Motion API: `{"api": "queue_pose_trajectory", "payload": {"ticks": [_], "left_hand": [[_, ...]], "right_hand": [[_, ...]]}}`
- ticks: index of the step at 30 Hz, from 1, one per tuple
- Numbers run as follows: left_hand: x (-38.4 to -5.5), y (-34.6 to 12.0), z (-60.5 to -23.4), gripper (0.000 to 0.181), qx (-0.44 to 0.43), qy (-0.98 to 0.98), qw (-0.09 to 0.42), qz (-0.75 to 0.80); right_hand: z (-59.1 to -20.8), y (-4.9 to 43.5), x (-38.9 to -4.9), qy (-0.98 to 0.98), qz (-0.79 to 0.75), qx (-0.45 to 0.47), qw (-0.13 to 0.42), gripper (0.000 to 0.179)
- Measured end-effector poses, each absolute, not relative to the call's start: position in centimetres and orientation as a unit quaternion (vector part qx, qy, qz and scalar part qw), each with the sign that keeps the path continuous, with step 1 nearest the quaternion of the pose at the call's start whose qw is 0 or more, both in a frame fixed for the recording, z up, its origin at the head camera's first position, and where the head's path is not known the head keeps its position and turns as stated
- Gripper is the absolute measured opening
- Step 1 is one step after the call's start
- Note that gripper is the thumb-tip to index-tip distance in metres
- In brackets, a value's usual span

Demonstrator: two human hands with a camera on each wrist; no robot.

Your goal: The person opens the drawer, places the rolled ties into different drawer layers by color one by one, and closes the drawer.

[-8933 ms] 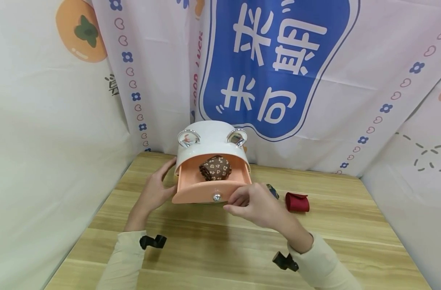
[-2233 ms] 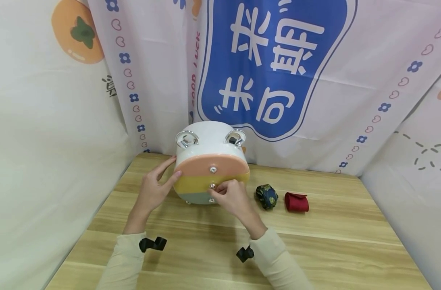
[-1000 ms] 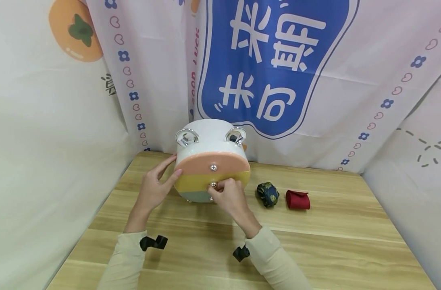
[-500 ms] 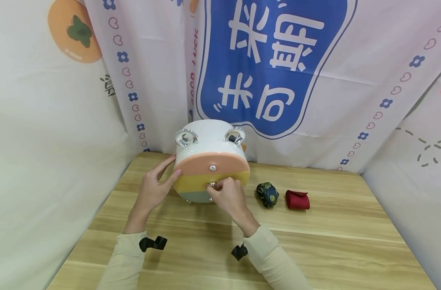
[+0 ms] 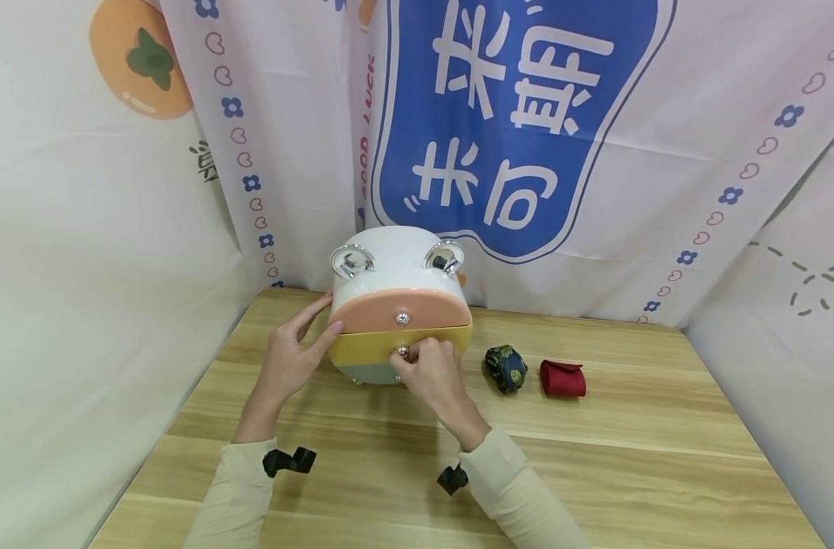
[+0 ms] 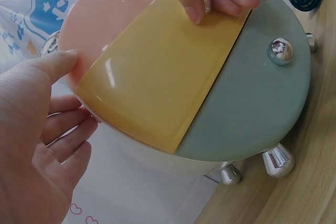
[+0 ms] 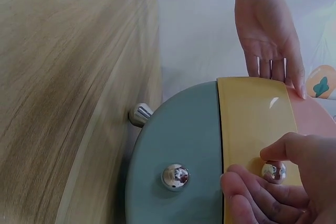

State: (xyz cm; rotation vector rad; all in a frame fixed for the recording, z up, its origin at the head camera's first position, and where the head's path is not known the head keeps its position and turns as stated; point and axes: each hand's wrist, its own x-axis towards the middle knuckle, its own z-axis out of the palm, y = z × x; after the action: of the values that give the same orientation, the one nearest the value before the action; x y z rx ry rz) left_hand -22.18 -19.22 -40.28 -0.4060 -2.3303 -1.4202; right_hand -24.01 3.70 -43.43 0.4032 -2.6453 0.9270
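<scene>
A small white drawer cabinet (image 5: pixel 399 259) stands at the table's back, with a peach drawer (image 5: pixel 369 311), a yellow drawer (image 5: pixel 362 348) and a green drawer (image 7: pixel 163 135) stacked on its rounded front. My right hand (image 5: pixel 434 374) pinches the silver knob (image 7: pixel 274 172) of the yellow drawer between thumb and fingers. That drawer sits slightly forward of the other two. Extended along the cabinet's left side, my left hand (image 5: pixel 288 364) rests its thumb on the edge of the peach front; its fingertips are partly hidden in the left wrist view.
Right of the cabinet lie a rolled navy patterned tie (image 5: pixel 505 369) and a rolled red cloth (image 5: pixel 562 379). Two chrome loops (image 5: pixel 353 261) stand on the cabinet's top. A printed curtain (image 5: pixel 307 152) hangs close behind it, over the wooden table (image 5: pixel 630 450).
Earlier the peach drawer stood open with a rolled brown floral tie inside; it is closed now. My right hand moved to the yellow drawer's knob, and that drawer has just come slightly forward.
</scene>
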Motion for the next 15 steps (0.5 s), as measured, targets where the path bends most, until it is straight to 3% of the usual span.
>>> {"api": "queue_pose_trajectory", "payload": {"ticks": [15], "left_hand": [[-22.19, -19.21, -40.07, 0.049, -0.143, -0.831, 0.188, -0.504]], "right_hand": [[-43.31, 3.94, -23.21, -0.925, 0.32, 0.144, 0.144, 0.052]]}}
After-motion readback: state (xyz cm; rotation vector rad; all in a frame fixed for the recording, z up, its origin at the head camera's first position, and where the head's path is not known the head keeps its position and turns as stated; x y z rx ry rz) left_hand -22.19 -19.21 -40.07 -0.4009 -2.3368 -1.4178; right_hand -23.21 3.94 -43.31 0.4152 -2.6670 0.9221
